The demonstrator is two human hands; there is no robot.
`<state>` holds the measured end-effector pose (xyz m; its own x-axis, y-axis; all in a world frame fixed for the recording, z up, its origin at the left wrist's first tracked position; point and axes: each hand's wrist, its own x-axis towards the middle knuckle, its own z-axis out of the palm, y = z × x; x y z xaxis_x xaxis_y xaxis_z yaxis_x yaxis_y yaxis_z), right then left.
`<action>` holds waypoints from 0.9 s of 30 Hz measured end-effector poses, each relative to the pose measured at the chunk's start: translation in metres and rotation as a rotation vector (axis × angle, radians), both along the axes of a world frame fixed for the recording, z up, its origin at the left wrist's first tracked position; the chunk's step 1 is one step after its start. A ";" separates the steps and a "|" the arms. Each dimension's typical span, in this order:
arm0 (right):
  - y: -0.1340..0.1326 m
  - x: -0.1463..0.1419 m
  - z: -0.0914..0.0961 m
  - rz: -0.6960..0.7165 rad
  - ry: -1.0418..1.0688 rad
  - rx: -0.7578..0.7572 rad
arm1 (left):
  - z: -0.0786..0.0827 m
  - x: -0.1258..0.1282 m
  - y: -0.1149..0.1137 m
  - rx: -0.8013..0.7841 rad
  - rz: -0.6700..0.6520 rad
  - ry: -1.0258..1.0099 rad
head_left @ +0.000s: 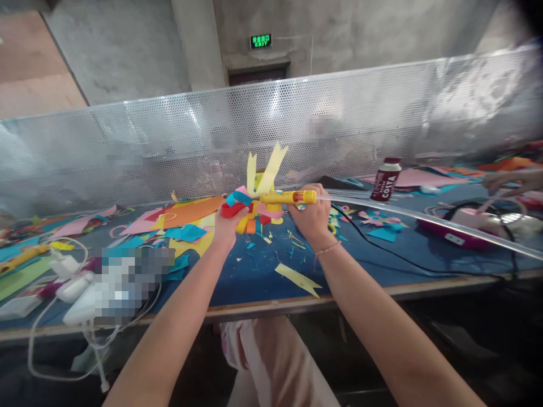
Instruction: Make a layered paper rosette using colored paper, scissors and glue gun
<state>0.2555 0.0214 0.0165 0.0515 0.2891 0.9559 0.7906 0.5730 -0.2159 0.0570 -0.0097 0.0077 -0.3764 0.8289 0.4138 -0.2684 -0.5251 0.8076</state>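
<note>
Pinched in my left hand (227, 228) is a paper bow (240, 200) made of red, blue, pink, orange and yellow loops. Two pale yellow paper tails (274, 164) with notched ends stick up behind it. My right hand (313, 217) is wrapped round a yellow glue gun (288, 196), whose nozzle points left at the bow. Whether the nozzle touches the paper I cannot tell. A long clear glue stick (424, 212) runs out of the gun's back to the right. Another notched yellow strip (299, 279) lies on the blue table near its front edge.
Coloured paper sheets and scraps (186, 233) cover the left. White chargers and cables (76, 285) hang over the front edge. A Costa bottle (386, 180) stands at right, and a black cord (373, 243) crosses the table. Another person's hand (511, 180) is at far right. A perforated metal screen (169, 141) stands behind.
</note>
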 end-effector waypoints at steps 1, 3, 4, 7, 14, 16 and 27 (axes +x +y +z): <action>0.000 0.000 0.000 0.001 0.010 -0.009 | 0.000 0.000 0.000 -0.020 -0.001 -0.019; 0.003 0.001 -0.001 0.005 0.036 -0.024 | -0.001 0.000 0.000 -0.062 0.016 -0.025; 0.005 0.001 -0.002 0.007 0.055 -0.029 | -0.002 0.000 0.001 -0.084 0.042 -0.005; 0.014 0.002 -0.005 0.027 0.130 -0.054 | -0.005 -0.001 0.001 -0.149 0.147 0.127; 0.022 -0.006 -0.010 0.192 0.260 -0.151 | -0.006 0.003 -0.002 -0.276 0.217 0.320; 0.018 -0.014 -0.010 0.177 0.281 -0.189 | -0.006 0.007 -0.003 -0.289 0.188 0.298; 0.002 -0.033 -0.007 0.096 0.170 -0.323 | -0.015 0.015 0.000 -0.212 0.000 0.275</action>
<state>0.2227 0.0231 0.0098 0.1598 0.5855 0.7947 0.6735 0.5239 -0.5214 0.0718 -0.0094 -0.0073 -0.2747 0.9073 0.3182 -0.0250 -0.3376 0.9410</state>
